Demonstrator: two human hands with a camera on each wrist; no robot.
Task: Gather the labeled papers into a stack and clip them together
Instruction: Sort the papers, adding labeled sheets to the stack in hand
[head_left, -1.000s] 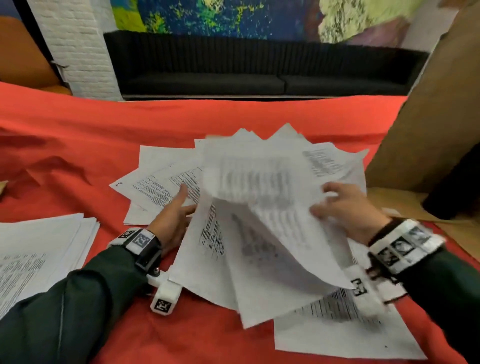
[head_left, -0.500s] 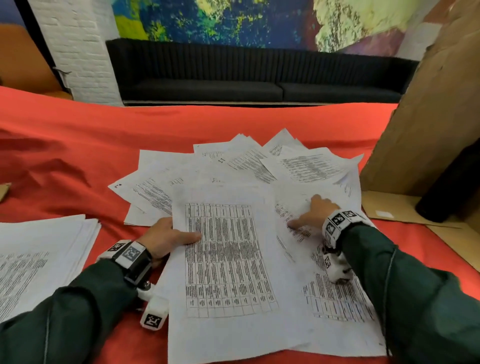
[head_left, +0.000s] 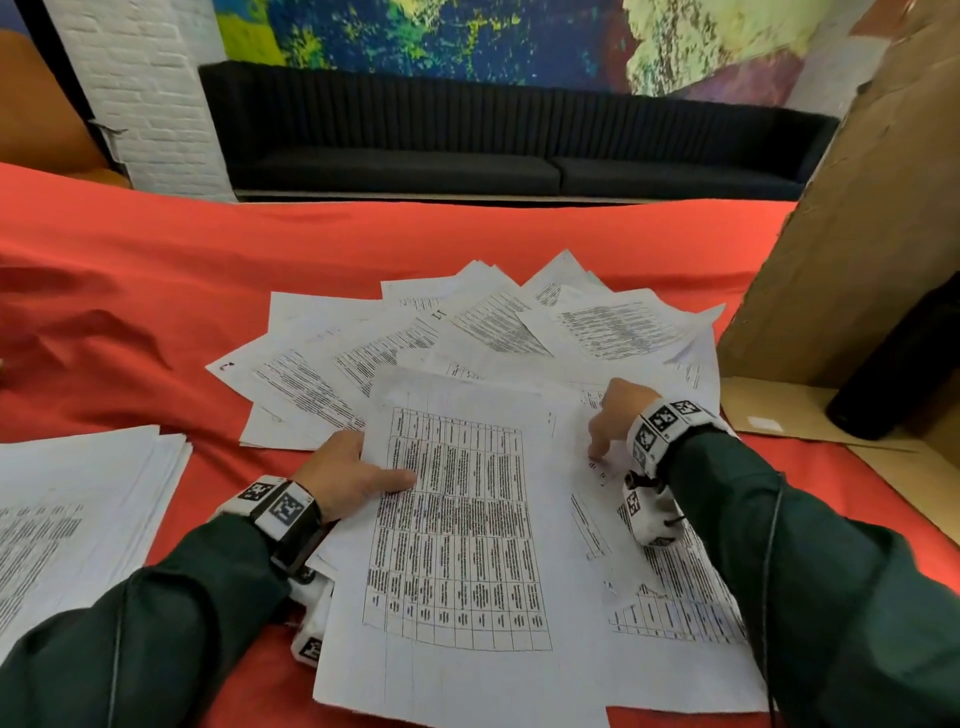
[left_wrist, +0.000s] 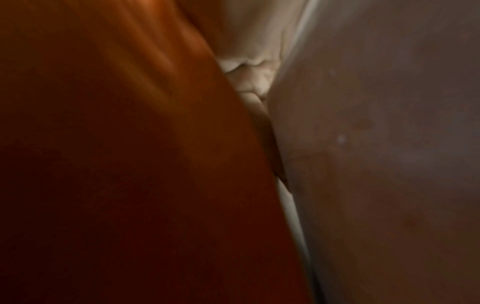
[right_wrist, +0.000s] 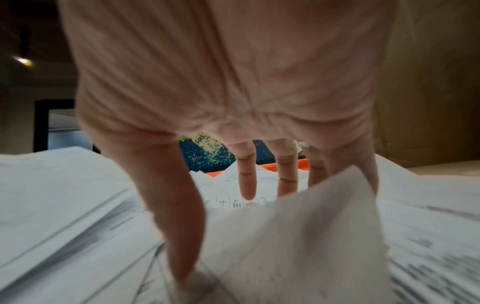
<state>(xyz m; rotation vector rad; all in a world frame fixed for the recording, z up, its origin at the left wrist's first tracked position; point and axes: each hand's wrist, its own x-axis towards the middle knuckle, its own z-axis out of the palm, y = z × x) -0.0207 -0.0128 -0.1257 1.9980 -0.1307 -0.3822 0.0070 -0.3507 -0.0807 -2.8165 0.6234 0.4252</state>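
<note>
White printed sheet (head_left: 462, 525), centre frame: the left hand (head_left: 345, 475) pinches its left edge, thumb on top, likely anchoring it. The right hand (head_left: 615, 415), holding nothing, presses spread fingertips (right_wrist: 248, 193) onto loose papers (head_left: 498, 322) fanned across the red table (head_left: 156, 260), seemingly sorting.

Head view high above papers (head_left: 457, 519); wrist views low, close; shared sheets

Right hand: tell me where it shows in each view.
Head: right hand right of centre, fingertips down on the spread papers.
Left wrist: not in it; dark and blurred.
Right wrist: fills the upper middle, fingers pointing down.
Shared landmark: the colourful wall painting.
</note>
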